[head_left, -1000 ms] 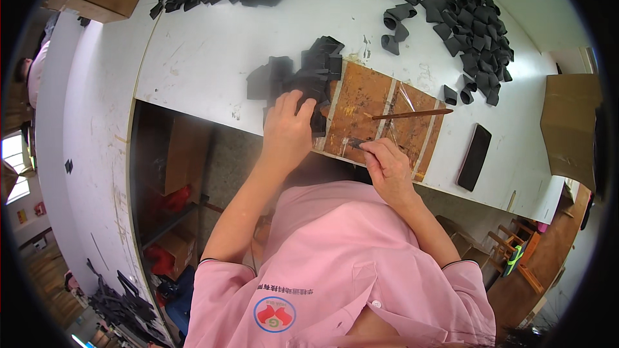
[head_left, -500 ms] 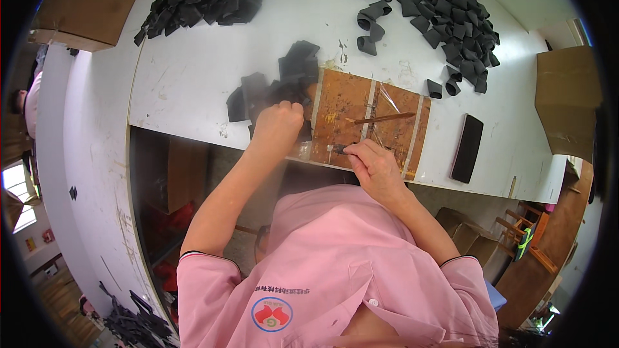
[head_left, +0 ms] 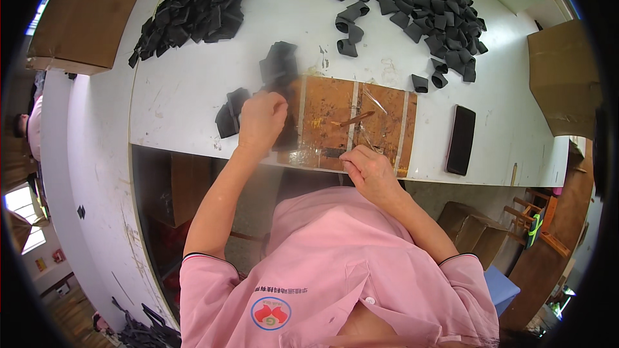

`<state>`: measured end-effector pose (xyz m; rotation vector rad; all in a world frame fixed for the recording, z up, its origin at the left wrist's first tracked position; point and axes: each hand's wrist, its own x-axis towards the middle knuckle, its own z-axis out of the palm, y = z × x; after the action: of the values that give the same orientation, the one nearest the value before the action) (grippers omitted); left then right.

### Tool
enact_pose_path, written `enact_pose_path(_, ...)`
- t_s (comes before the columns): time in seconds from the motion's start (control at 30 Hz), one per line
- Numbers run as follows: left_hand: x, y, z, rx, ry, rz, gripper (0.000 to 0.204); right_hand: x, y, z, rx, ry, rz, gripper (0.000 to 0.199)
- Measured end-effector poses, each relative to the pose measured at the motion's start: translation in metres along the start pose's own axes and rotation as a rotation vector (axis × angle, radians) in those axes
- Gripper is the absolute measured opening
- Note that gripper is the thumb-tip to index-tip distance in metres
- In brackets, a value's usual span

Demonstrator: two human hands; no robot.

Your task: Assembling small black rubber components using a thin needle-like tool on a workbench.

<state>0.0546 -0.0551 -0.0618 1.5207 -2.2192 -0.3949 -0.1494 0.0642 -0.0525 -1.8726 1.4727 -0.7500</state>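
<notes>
Currently, right hand (head_left: 370, 172) pinches a dark strip (head_left: 332, 153) over the board (head_left: 325, 106), jutting to that hand's left; left hand (head_left: 260, 124) curled among black pieces (head_left: 278, 66), grip cannot be told. Possible fault: neighbours dragged askew if left hand pulls, since pieces beyond it appear overlapped.

Bare tabletop (head_left: 290, 9) runs free between the left heap (head_left: 200, 9) and right heap (head_left: 438, 13); a stick (head_left: 357, 118) obstructs the board (head_left: 383, 130).

Phone (head_left: 461, 140) right of board (head_left: 325, 104)
</notes>
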Motion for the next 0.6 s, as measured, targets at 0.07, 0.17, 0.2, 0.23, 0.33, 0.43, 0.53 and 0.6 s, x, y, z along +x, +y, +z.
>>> enact_pose_path(0.07,-0.004,0.007,0.004,-0.304,-0.06,-0.113,0.006,0.001,0.001,-0.001,-0.004,-0.003,0.012,0.007)
enact_pose_path(0.17,-0.013,0.013,0.021,-0.274,0.02,-0.008,0.003,0.002,0.001,-0.002,0.002,-0.009,0.021,0.008)
enact_pose_path(0.2,-0.017,0.014,0.025,-0.277,0.028,0.018,0.004,0.002,0.0,-0.002,0.011,-0.011,0.019,0.008)
enact_pose_path(0.23,-0.019,0.015,0.028,-0.229,0.033,0.043,0.006,0.001,0.001,-0.003,0.012,-0.008,0.024,0.008)
enact_pose_path(0.33,-0.023,0.023,0.027,-0.287,0.068,0.009,0.004,-0.001,0.003,-0.004,0.019,-0.002,0.038,0.008)
enact_pose_path(0.43,-0.031,0.032,0.028,-0.756,0.061,-0.345,0.006,0.001,-0.002,-0.006,0.094,0.05,-0.006,0.009)
enact_pose_path(0.53,-0.03,0.076,-0.002,-1.148,-0.043,-0.592,0.009,0.013,-0.024,-0.016,0.327,0.15,0.059,0.013)
enact_pose_path(0.6,-0.038,0.09,-0.007,-1.11,0.001,-0.472,0.009,0.02,-0.034,-0.015,0.528,0.33,0.133,0.015)
